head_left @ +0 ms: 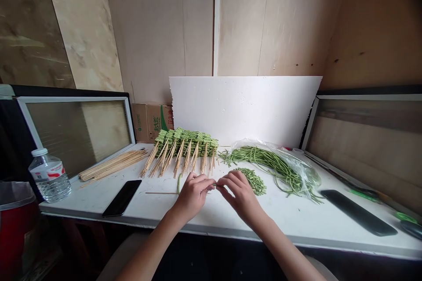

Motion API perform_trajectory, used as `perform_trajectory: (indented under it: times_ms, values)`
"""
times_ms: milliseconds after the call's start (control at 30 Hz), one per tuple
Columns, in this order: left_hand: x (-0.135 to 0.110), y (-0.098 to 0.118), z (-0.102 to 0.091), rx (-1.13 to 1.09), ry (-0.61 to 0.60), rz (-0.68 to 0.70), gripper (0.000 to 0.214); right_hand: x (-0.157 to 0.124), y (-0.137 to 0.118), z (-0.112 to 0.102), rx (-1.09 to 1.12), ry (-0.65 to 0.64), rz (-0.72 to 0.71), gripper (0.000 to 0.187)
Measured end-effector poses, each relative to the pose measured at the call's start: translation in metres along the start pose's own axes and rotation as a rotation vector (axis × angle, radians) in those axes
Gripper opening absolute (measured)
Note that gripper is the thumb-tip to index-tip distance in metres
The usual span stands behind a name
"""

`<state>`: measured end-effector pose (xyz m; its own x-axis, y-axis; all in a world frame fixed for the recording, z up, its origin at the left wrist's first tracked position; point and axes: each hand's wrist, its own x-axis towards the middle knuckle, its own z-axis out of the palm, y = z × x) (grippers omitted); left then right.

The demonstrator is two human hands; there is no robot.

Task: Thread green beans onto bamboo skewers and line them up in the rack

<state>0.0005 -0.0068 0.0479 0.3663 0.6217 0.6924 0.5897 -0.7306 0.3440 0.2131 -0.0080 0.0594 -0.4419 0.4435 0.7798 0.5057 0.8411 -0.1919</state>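
My left hand [193, 194] and my right hand [239, 191] meet fingertip to fingertip above the front middle of the table. Both are closed in a pinch on a green long bean [215, 185], mostly covered by the fingers. Left of my left hand, a curved length of green bean [179, 183] shows. A thin wooden skewer [160, 193] runs level behind that hand; whether the hand touches it I cannot tell. Right behind my right hand lies a heap of short-cut bean pieces [255, 181]. Farther back, skewered beans [184, 142] are stacked, sticks pointing towards me.
Loose skewers [114, 164] lie at left, near a black phone [121, 198] and a water bottle [49, 175]. Uncut long beans [267, 160] spill from a clear plastic bag [310, 175] at right. Beside it is a dark elongated object [359, 212]. A white board [245, 109] stands behind.
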Motion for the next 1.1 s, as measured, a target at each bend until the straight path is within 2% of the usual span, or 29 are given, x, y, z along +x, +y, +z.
perform_trajectory:
  times_ms: [100, 233, 333, 433, 500, 633, 733, 833, 967, 1100]
  values:
    - [-0.001, -0.006, 0.004, 0.033, -0.039, 0.043, 0.045, -0.001, 0.000, 0.005, 0.053, -0.075, -0.002, 0.017]
    - [-0.002, -0.010, 0.003, -0.033, -0.122, 0.041, 0.046, -0.003, 0.009, 0.006, 0.162, -0.092, 0.043, 0.028]
    - [-0.001, -0.018, -0.004, -0.125, -0.118, -0.027, 0.043, -0.004, 0.026, -0.003, 0.235, -0.038, 0.130, 0.027]
    - [0.000, -0.026, -0.011, -0.265, -0.094, -0.151, 0.035, -0.007, 0.044, -0.012, 0.200, 0.010, 0.208, 0.016]
    - [0.000, -0.029, -0.013, -0.333, -0.096, -0.212, 0.034, -0.011, 0.053, -0.010, 0.114, -0.032, 0.231, 0.017]
    - [-0.003, -0.029, -0.006, -0.376, -0.111, -0.231, 0.040, -0.027, 0.062, 0.011, -0.066, -0.173, 0.247, 0.017]
    - [-0.005, -0.029, 0.000, -0.397, -0.159, -0.266, 0.039, -0.039, 0.068, 0.024, -0.107, -0.260, 0.279, 0.011]
    - [-0.007, -0.030, 0.005, -0.448, -0.174, -0.332, 0.036, -0.043, 0.075, 0.024, -0.090, -0.315, 0.328, 0.010]
    - [-0.007, -0.031, 0.012, -0.524, -0.149, -0.388, 0.042, -0.036, 0.076, 0.013, -0.042, -0.288, 0.381, 0.022]
    - [-0.007, -0.030, 0.018, -0.580, -0.089, -0.419, 0.041, -0.021, 0.060, 0.000, 0.115, -0.219, 0.444, 0.040]
